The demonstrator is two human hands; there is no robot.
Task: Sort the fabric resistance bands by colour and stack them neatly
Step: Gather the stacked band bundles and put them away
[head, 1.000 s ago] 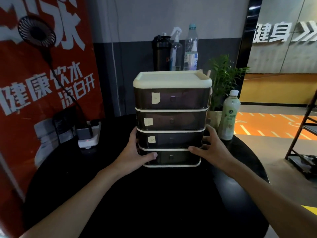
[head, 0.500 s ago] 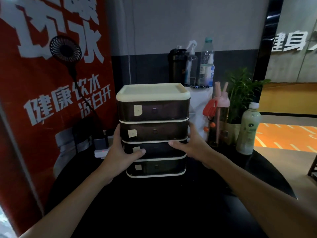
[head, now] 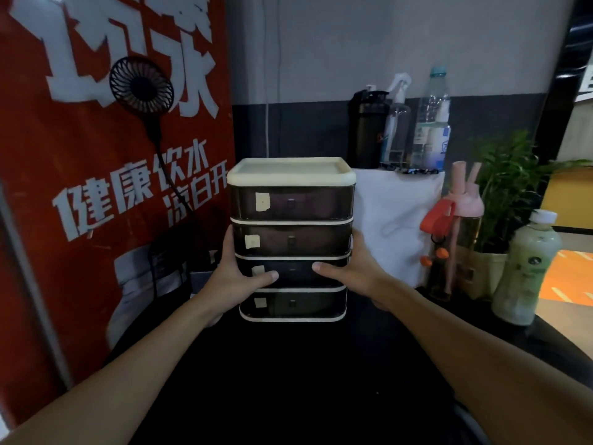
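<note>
On the black table (head: 305, 380), left hand (head: 231, 277) and right hand (head: 356, 271) clamp the four-drawer unit (head: 290, 200) by its sides. It has shifted left toward the red banner (head: 96, 220) — drawers closed, bands not yet out.

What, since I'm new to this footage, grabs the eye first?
A dark four-drawer organiser, cream-topped, sits centre frame, gripped at its sides by the left hand and right hand. A red banner with white lettering fills the left; a plant and pale green bottle stand right.
</note>
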